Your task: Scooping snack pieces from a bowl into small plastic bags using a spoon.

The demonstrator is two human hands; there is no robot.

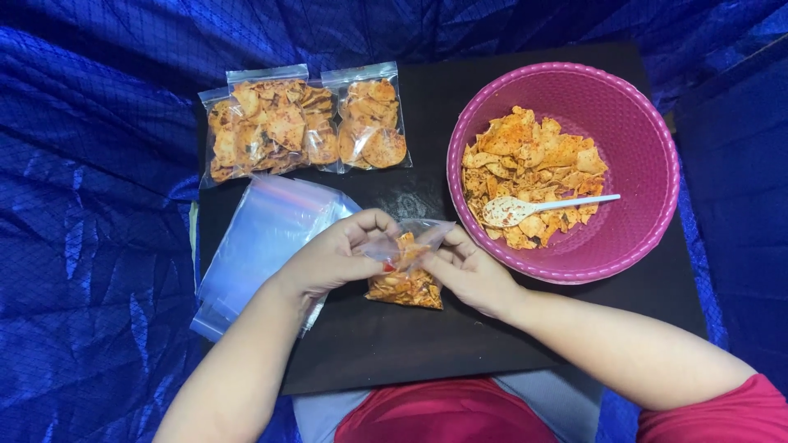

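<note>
Both hands pinch the top of a small clear plastic bag [407, 279] partly filled with orange spiced chips, over a black board [377, 344]. My left hand [336, 254] grips the bag's left upper edge. My right hand [468, 271] holds its right upper edge. To the right stands a pink bowl [632, 107] holding more chips [529, 172], with a white plastic spoon [533, 207] lying on them.
Several filled, sealed chip bags [304, 123] lie at the board's far left. A stack of empty clear bags [263, 246] sits under my left forearm. Blue cloth [90, 205] surrounds the board on all sides.
</note>
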